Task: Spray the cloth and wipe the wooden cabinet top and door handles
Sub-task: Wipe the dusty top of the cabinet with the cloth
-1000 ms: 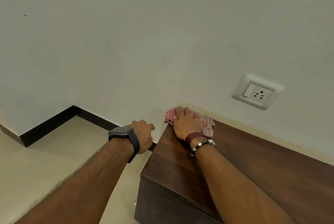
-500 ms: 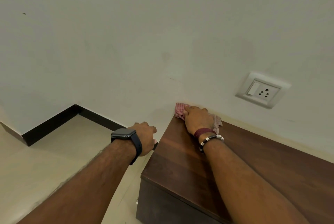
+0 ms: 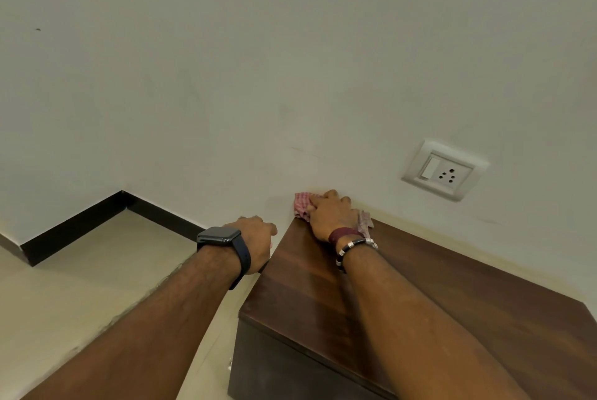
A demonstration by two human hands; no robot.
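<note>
A pink checked cloth is pressed by the curled fingers of the right hand onto the far left corner of the cabinet top, against the wall, while the left hand is held beside the cabinet's edge, its fingers curled under and their hold impossible to tell.

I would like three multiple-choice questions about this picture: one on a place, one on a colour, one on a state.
1. Where is the cloth?
A. far corner of the cabinet top
B. on the floor
C. over the socket

2. What colour is the watch strap?
A. white
B. dark
C. red

3. What is the right hand doing?
A. hanging free
B. pressing the cloth
C. touching the socket

Answers: 1 A, the cloth lies at the wall corner; 2 B, the strap looks dark; 3 B, the hand lies on the cloth.
</note>
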